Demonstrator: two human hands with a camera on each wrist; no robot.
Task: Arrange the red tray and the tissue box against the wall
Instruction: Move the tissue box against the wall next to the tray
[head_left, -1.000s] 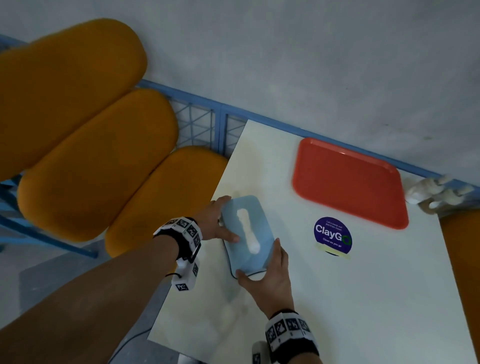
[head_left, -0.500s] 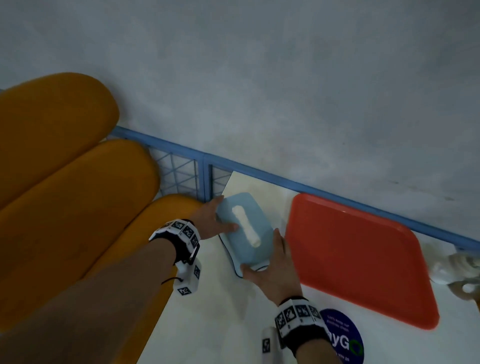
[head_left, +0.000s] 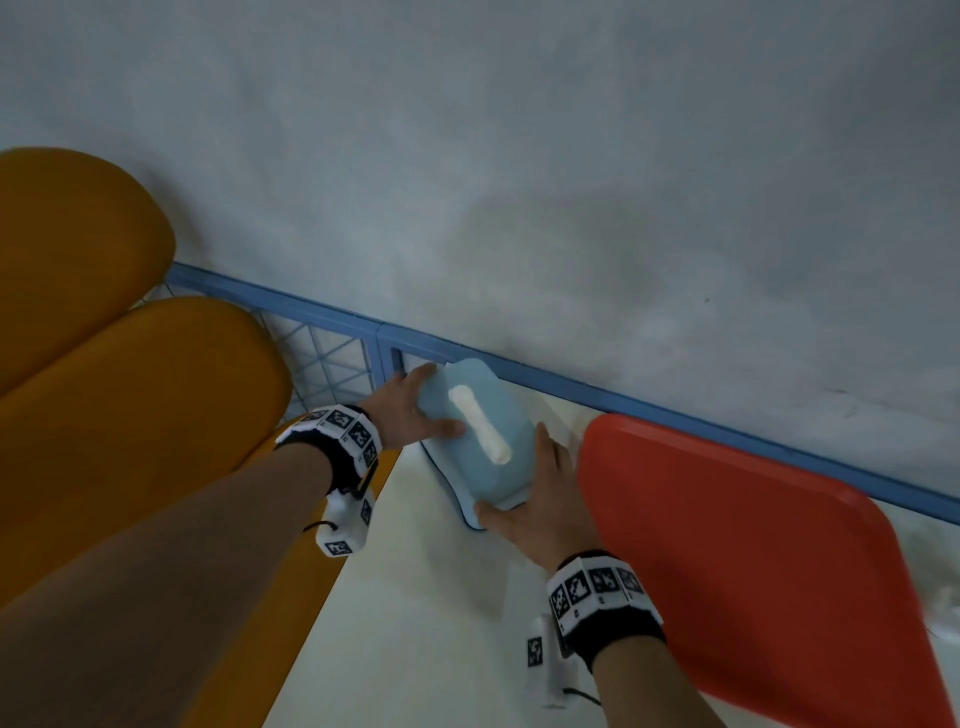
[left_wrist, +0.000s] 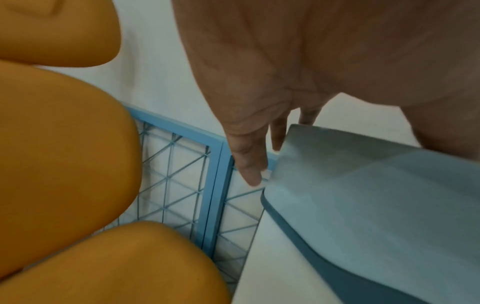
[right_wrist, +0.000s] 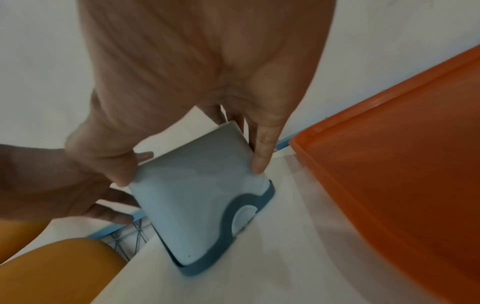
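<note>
The pale blue tissue box (head_left: 480, 431) with a white tissue in its slot sits in the white table's far left corner, its far end at the blue rail by the wall. My left hand (head_left: 410, 410) holds its left side, thumb on top. My right hand (head_left: 540, 493) grips its near right end (right_wrist: 197, 205), thumb and fingers on opposite sides. In the left wrist view my fingers (left_wrist: 249, 164) lie along the box's side (left_wrist: 363, 205). The red tray (head_left: 753, 561) lies flat to the right of the box, its far edge along the rail.
A blue rail (head_left: 675, 415) with wire mesh (head_left: 332, 358) runs along the grey wall (head_left: 519, 208). Orange padded seat backs (head_left: 130, 415) stand left of the table (head_left: 415, 623). The tray's rim (right_wrist: 337, 174) is close to my right hand.
Both hands have slid the tissue box away from me across the table to the far left corner by the wall. The view has followed forward.
</note>
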